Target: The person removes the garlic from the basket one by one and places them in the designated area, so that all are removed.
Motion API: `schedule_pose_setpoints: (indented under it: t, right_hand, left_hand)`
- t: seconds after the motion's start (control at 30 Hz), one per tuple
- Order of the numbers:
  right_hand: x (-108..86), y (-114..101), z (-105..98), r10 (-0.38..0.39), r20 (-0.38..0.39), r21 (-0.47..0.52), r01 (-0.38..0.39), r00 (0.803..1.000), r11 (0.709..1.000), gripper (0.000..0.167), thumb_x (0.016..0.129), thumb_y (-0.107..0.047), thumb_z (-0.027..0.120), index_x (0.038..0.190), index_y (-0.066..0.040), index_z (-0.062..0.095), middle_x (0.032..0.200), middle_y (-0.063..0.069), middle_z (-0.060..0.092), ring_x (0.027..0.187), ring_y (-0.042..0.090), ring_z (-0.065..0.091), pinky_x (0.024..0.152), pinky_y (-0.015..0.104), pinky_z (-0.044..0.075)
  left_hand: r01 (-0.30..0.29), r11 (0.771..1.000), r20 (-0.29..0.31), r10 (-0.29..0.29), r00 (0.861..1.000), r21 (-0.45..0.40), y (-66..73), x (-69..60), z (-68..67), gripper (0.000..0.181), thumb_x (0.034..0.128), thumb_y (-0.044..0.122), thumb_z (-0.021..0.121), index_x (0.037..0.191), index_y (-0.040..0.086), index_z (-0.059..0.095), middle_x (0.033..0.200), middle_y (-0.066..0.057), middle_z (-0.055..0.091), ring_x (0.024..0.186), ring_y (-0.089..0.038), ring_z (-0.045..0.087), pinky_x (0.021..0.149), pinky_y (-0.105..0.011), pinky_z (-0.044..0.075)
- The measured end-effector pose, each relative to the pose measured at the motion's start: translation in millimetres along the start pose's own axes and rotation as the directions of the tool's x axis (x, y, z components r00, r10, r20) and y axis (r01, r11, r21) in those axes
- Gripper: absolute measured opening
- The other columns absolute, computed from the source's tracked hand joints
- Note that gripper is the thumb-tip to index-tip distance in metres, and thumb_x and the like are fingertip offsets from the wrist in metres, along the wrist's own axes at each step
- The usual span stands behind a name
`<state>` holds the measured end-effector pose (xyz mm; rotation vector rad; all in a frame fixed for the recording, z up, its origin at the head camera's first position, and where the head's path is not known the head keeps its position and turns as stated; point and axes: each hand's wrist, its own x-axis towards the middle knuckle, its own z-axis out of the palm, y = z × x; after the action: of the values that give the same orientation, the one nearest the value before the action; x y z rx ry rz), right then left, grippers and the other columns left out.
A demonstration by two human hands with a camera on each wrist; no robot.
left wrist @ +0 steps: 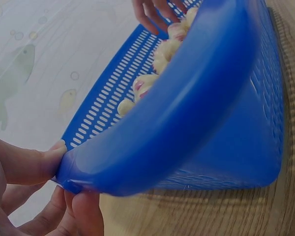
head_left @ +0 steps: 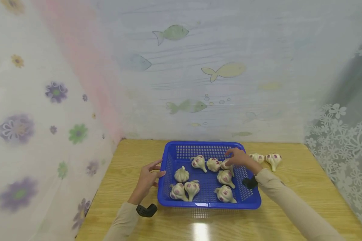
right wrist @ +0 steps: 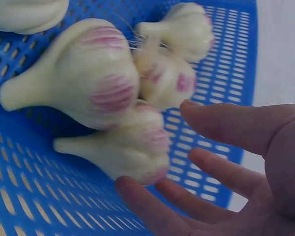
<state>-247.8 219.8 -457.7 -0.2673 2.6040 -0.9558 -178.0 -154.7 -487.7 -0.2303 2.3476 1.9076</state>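
Note:
A blue plastic basket [head_left: 209, 205] with slotted sides stands on the table, holding several garlic bulbs [head_left: 199, 163]. At its left side my left hand [head_left: 146, 178] grips the rim [left wrist: 162, 123], thumb above and fingers curled below, as the left wrist view shows. My right hand [head_left: 240, 158] reaches into the back right corner. In the right wrist view its fingers [right wrist: 206, 204] are spread, with a fingertip at or just beside a garlic bulb [right wrist: 130, 142]; whether it touches cannot be told. A larger-looking bulb [right wrist: 98, 73] lies next to that one.
Two more garlic bulbs [head_left: 273, 161] lie on the wooden table [head_left: 298, 190], right of the basket. A pale sheet with fish pictures [head_left: 181, 67] hangs behind the table's back edge. A flowered sheet [head_left: 33, 140] hangs at the left, a lacy one [head_left: 344, 124] at the right.

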Motion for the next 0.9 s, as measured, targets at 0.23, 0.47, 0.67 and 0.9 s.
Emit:
schedule_pose_setpoints:
  t: [0.23, 0.47, 0.67, 0.9]
  right_hand:
    - [8.9, 4.1, 12.9, -0.013, -0.042, -0.021, 0.012, 0.999, 1.000, 0.044, 0.069, -0.005, 0.076, 0.108, 0.008, 0.060, 0.087, 0.016, 0.059, 0.067, 0.023, 0.055, 0.056, 0.034, 0.050]
    - [12.8, 13.1, 25.0, -0.067, -0.080, -0.035, 0.064, 0.995, 0.997, 0.036, 0.061, -0.004, 0.075, 0.094, 0.005, 0.064, 0.089, 0.017, 0.063, 0.074, 0.025, 0.051, 0.061, 0.032, 0.045]
    - [10.8, 13.8, 26.1, -0.071, -0.099, 0.052, 0.076, 0.993, 0.996, 0.031, 0.065, -0.004, 0.075, 0.092, 0.006, 0.064, 0.085, 0.015, 0.063, 0.070, 0.022, 0.050, 0.057, 0.032, 0.045]
    - [10.5, 12.8, 26.2, -0.081, -0.103, 0.123, 0.094, 0.991, 0.988, 0.028, 0.069, -0.003, 0.074, 0.093, 0.007, 0.064, 0.086, 0.015, 0.062, 0.071, 0.022, 0.051, 0.058, 0.033, 0.046]
  left_hand:
    - [0.001, 1.000, -0.007, -0.001, 1.000, 0.005, 0.2, 0.7, -0.8, 0.050, 0.0826, 0.005, 0.068, 0.130, 0.017, 0.059, 0.105, -0.013, 0.061, 0.067, -0.019, 0.060, 0.050, -0.044, 0.053]
    - [0.002, 1.000, 0.000, -0.002, 1.000, -0.006, 0.4, -0.4, 1.0, 0.050, 0.0819, 0.004, 0.068, 0.130, 0.017, 0.059, 0.104, -0.014, 0.061, 0.066, -0.019, 0.061, 0.043, -0.033, 0.050]
    - [0.005, 1.000, -0.005, -0.005, 1.000, 0.002, 2.3, -1.9, 2.2, 0.050, 0.0820, 0.004, 0.068, 0.130, 0.016, 0.059, 0.104, -0.014, 0.062, 0.066, -0.019, 0.061, 0.042, -0.031, 0.049]
    - [0.010, 1.000, -0.016, -0.010, 1.000, 0.016, 1.9, -0.7, 0.8, 0.050, 0.0821, 0.005, 0.069, 0.130, 0.017, 0.059, 0.105, -0.014, 0.062, 0.067, -0.019, 0.061, 0.044, -0.032, 0.050]
